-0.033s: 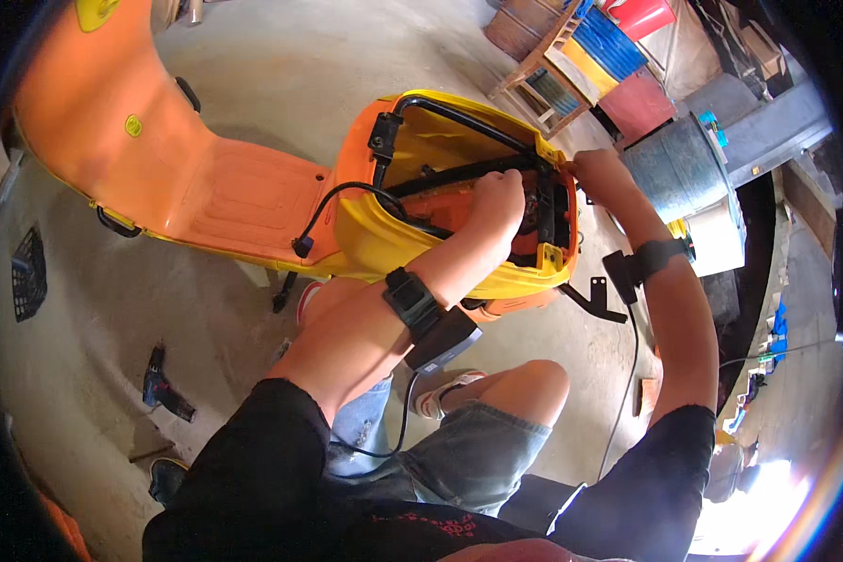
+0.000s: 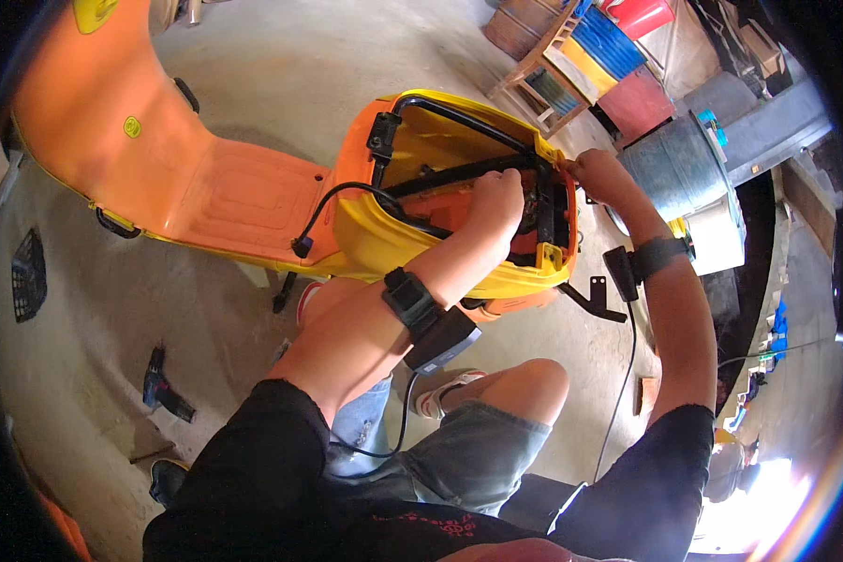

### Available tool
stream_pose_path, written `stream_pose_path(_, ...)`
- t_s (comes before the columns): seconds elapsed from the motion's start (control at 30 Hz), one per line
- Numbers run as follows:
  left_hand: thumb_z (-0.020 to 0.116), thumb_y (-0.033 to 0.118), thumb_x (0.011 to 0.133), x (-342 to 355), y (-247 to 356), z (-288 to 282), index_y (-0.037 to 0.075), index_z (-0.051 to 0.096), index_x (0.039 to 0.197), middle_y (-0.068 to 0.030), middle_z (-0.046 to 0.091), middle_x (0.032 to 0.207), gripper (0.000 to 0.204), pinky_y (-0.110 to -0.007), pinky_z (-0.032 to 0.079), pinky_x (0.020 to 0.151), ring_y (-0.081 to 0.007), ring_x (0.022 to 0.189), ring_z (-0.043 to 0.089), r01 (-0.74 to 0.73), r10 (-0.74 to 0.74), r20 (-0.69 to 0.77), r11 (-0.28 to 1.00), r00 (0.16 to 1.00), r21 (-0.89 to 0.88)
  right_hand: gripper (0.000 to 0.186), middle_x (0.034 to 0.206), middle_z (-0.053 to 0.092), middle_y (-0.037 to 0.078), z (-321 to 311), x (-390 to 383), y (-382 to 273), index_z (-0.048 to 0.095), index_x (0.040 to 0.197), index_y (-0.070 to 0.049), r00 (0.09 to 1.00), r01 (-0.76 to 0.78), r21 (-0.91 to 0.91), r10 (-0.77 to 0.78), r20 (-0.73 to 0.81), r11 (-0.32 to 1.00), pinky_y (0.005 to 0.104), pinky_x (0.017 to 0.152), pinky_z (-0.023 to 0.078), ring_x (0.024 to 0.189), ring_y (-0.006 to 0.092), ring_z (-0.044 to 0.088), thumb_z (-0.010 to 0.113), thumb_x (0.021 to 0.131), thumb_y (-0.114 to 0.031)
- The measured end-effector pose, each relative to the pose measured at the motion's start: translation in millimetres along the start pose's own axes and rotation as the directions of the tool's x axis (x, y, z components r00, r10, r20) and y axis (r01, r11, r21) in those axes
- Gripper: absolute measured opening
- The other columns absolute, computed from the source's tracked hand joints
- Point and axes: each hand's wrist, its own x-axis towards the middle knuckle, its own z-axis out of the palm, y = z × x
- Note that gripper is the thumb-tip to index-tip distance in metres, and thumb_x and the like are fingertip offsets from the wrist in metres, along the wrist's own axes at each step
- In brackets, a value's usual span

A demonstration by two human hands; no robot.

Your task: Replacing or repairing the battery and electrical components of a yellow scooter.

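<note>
The orange and yellow scooter body (image 2: 361, 242) stretches from the upper left of the frame to just right of its centre, its open rear section lying in the upper middle. A black tubular frame (image 2: 464, 123) runs around and across that opening, and a black cable (image 2: 332, 195) arches over its left edge. The left hand (image 2: 498, 199) reaches into the opening, its grip curled with the fingers bent inward; whether it pinches anything cannot be told, as the back of the hand hides the fingertips. The right hand (image 2: 603, 176) is at the rear rim, upper right of centre, its fingertips at the edge; the view does not show whether its grip is closed on a part there. Each forearm wears a dark strap with a black box, one left box (image 2: 443, 341) and one right box (image 2: 620, 274). A black bracket (image 2: 598, 302) sticks out below the rear rim.

The orange floorboard (image 2: 258, 195) of the scooter leads to the tall front panel at upper left. On the concrete floor (image 2: 281, 47), a black plastic grid (image 2: 29, 274) lies at far left and a dark power tool (image 2: 167, 385) at lower left. At upper right are a wooden chair (image 2: 537, 73), a blue drum (image 2: 611, 44), a red bucket (image 2: 643, 13) and a grey metal drum (image 2: 676, 178).
</note>
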Motion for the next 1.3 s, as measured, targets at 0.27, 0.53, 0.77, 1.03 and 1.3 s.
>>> stream_pose_path(0.27, 0.044, 0.018, 0.084, -6.5, 4.7, -1.9, 0.018, 0.041, 0.067, 0.0063, 0.034, 0.051, 0.017, -0.025, 0.018, 0.034, -0.0082, 0.037, 0.027, 0.033, -0.03, 0.048, 0.998, 0.998, -0.062, 0.061, 0.061, 0.056, 0.017, -4.8, 3.5, -0.5, 0.062, 0.079, 0.009, 0.945, -0.318, 0.519, 0.225, 0.237, 0.793, 0.0405, 0.058, 0.045, 0.055, 0.0296, 0.056, 0.043, 0.093, -0.047)
stream_pose_path(0.53, 0.044, 0.018, 0.083, -6.3, 0.5, 1.2, 0.017, 0.042, 0.068, 0.0057, 0.036, 0.052, 0.015, -0.025, 0.019, 0.034, -0.0083, 0.038, 0.029, 0.019, -0.017, 0.061, 0.999, 0.998, -0.04, 0.045, 0.067, 0.06, 0.021, 22.4, 17.0, 46.8, 0.059, 0.084, 0.012, 0.944, 0.299, -0.023, -0.299, -0.139, 0.954, 0.0407, 0.058, 0.047, 0.057, 0.0301, 0.06, 0.05, 0.089, -0.032)
stream_pose_path(0.77, 0.045, 0.017, 0.083, -8.6, 6.8, -2.5, 0.017, 0.042, 0.068, 0.0055, 0.036, 0.053, 0.015, -0.024, 0.02, 0.034, -0.008, 0.039, 0.03, 0.019, -0.018, 0.023, 0.999, 1.0, -0.036, 0.042, 0.059, 0.06, 0.016, -21.7, 1.6, 0.8, 0.064, 0.075, 0.005, 0.955, -0.298, 0.555, 0.241, 0.176, 0.776, 0.04, 0.055, 0.047, 0.052, 0.0274, 0.059, 0.05, 0.088, -0.033)
stream_pose_path(1.03, 0.047, 0.019, 0.084, 2.9, -3.2, -6.9, 0.018, 0.042, 0.068, 0.0059, 0.037, 0.052, 0.017, -0.025, 0.019, 0.033, -0.0084, 0.037, 0.03, 0.014, -0.01, 0.06, 0.998, 0.998, -0.062, 0.009, 0.075, 0.065, 0.015, -11.7, 8.2, 2.8, 0.059, 0.081, -0.005, 0.996, -0.061, 0.247, 0.043, 0.079, 0.967, 0.0438, 0.062, 0.051, 0.069, 0.0342, 0.064, 0.056, 0.079, -0.013)
stream_pose_path(1.3, 0.047, 0.02, 0.086, -6.5, 3.8, -4.4, 0.018, 0.043, 0.069, 0.0065, 0.038, 0.052, 0.017, -0.025, 0.02, 0.033, -0.008, 0.038, 0.032, 0.048, -0.042, 0.085, 0.996, 0.996, -0.077, 0.046, 0.051, 0.054, 0.014, 1.6, 14.3, 15.3, 0.056, 0.064, 0.006, 0.996, -0.062, 0.404, 0.034, 0.078, 0.913, 0.0379, 0.047, 0.045, 0.043, 0.025, 0.057, 0.044, 0.091, -0.03)
